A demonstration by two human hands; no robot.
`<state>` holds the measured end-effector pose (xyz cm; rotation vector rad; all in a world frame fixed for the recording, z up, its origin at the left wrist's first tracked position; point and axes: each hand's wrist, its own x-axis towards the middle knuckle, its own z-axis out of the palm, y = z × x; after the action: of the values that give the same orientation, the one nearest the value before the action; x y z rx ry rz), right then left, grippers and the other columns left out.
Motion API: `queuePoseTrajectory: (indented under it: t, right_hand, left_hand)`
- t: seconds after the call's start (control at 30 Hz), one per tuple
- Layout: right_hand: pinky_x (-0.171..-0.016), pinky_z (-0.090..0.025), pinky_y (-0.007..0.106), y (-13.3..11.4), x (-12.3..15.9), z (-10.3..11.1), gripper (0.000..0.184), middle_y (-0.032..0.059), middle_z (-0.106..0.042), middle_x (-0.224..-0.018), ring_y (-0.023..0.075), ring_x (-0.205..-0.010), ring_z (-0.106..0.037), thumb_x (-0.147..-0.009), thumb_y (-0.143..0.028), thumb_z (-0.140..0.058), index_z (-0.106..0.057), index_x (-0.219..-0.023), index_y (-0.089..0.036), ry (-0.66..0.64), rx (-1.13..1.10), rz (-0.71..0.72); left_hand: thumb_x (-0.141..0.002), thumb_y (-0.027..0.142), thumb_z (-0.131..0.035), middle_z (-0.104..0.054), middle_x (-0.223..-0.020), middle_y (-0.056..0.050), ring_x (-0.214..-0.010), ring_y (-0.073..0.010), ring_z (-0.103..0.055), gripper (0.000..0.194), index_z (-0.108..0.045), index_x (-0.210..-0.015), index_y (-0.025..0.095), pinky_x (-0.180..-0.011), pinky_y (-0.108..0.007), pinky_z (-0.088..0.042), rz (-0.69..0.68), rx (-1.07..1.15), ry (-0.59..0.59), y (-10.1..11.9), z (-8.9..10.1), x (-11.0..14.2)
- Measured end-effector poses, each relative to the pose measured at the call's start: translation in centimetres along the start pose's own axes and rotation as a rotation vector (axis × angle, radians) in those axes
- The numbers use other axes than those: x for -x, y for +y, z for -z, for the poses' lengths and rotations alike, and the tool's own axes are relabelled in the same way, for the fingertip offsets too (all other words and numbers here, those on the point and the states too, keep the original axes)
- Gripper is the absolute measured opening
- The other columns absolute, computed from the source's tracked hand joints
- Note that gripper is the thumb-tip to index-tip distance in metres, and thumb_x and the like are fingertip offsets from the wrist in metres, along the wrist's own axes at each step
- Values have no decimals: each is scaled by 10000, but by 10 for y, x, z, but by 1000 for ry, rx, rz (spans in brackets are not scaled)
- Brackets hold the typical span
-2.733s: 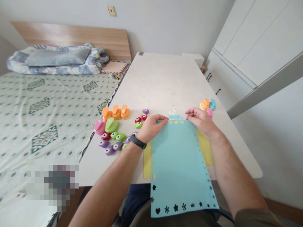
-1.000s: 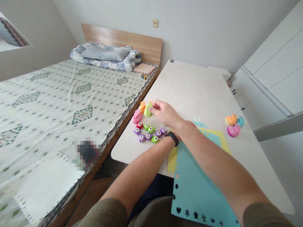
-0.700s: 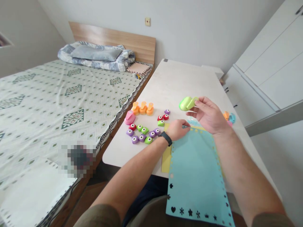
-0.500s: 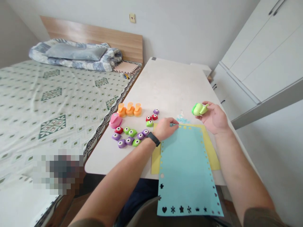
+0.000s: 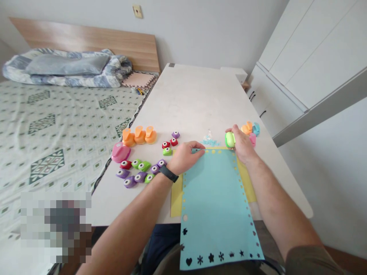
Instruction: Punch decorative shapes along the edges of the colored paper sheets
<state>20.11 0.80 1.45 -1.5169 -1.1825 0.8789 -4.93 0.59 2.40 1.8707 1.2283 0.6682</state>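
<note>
A light blue sheet of paper (image 5: 213,202) with punched shapes along its edges lies over a yellow sheet (image 5: 176,202) and hangs past the table's front edge. Thumb and fingers of my left hand (image 5: 187,156) pinch its far left part. My right hand (image 5: 242,144) grips a green craft punch (image 5: 229,139) just above the far right corner of the blue paper. Small blue paper scraps (image 5: 210,142) are scattered beyond the far edge. Whether the punch touches the paper I cannot tell.
Left on the white table (image 5: 197,99) stand orange punches (image 5: 139,135), a pink punch (image 5: 120,152) and several small purple, red and green punches (image 5: 140,177). Beyond my right hand are orange, blue (image 5: 256,129) and pink punches. A bed (image 5: 71,126) adjoins the table's left side.
My right hand has turned and brought the green punch down and nearer to the paper's far right corner. The view has shifted right, uncovering punches behind that hand. My left hand keeps its pinch.
</note>
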Motion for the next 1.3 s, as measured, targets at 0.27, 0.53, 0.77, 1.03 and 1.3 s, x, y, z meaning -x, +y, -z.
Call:
queuePoseTrajectory:
  t: [0.27, 0.53, 0.77, 1.03, 1.3]
  right_hand:
    - [-994, -468, 362, 0, 6, -1, 531, 55, -732, -1059, 228, -1061, -643, -977, -646, -444, -745, -1049, -215, 35, 192, 155]
    - [-995, -461, 358, 2, 7, 1, 431, 45, -737, -1070, 231, -1043, -644, -987, -517, -439, -745, -1058, -222, 72, 265, 186]
    - [-903, -471, 345, 1, 10, 1, 415, 29, -734, -1018, 225, -957, -641, -983, -502, -429, -743, -1019, -233, 21, 311, 159]
    - [-702, -424, 318, -3, 17, -1, 428, -5, -631, -752, 200, -752, -580, -986, -565, -445, -714, -899, -243, -3, 385, 149]
    - [-667, -388, 311, -6, 18, -2, 407, -20, -584, -692, 185, -707, -545, -980, -555, -475, -648, -786, -241, -25, 424, 149]
  left_hand:
    - [-896, 387, -625, -795, -1033, -7, -888, -185, -701, 269, -784, -1034, 220, -776, -282, -498, -15, 29, 4, 3, 1, 2]
    - [-892, 376, -634, -796, -1020, -7, -864, -178, -693, 258, -789, -1023, 216, -780, -275, -504, -22, 29, 12, 4, 0, 3]
    - [-885, 384, -636, -796, -1022, -12, -839, -183, -687, 270, -792, -1030, 217, -769, -284, -509, -15, 27, 30, 2, 1, 2]
    - [-890, 390, -633, -792, -967, -2, -745, -158, -645, 277, -792, -1042, 221, -697, -267, -480, -4, 8, 35, 3, 0, 2]
    - [-891, 398, -630, -784, -936, -6, -733, -157, -634, 296, -793, -1064, 222, -676, -264, -474, 5, 7, 52, 3, 0, 2]
